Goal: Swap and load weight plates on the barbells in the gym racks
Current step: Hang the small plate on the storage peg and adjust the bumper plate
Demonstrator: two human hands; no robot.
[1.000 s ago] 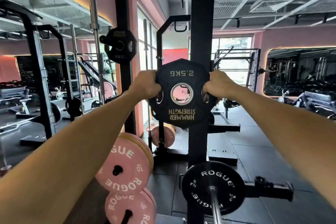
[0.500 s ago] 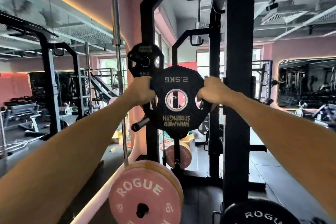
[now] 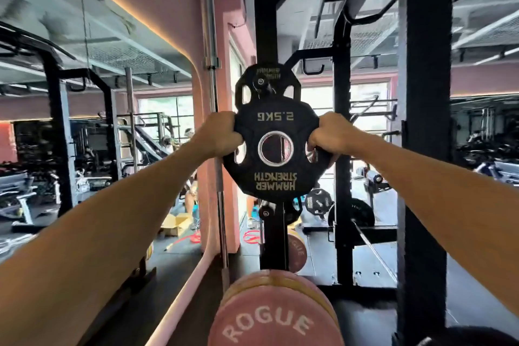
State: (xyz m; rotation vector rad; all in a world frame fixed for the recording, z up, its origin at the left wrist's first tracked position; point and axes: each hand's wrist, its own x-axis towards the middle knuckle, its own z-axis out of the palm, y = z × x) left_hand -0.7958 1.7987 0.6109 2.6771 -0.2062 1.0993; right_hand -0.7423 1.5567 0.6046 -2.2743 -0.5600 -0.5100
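Note:
I hold a black 2.5 kg Hammer Strength plate [image 3: 276, 177] upside down at arm's length, its face towards me. My left hand [image 3: 222, 133] grips its left edge and my right hand [image 3: 327, 135] grips its right edge. The plate is in front of a black rack upright [image 3: 265, 22]. Just above it a second black plate [image 3: 268, 83] hangs on a storage peg of that upright. Below the held plate an empty peg end [image 3: 266, 212] sticks out of the same upright.
Pink Rogue plates [image 3: 276, 317] sit on a peg at the bottom centre. A thick black rack post [image 3: 424, 149] stands close on the right. A bare barbell [image 3: 214, 93] stands upright to the left. A loaded bar [image 3: 373, 255] lies in the rack behind.
I have stepped closer to the rack upright. The held plate has moved right and now sits directly under the hanging plate, in line with the upright. Both hands keep their grip.

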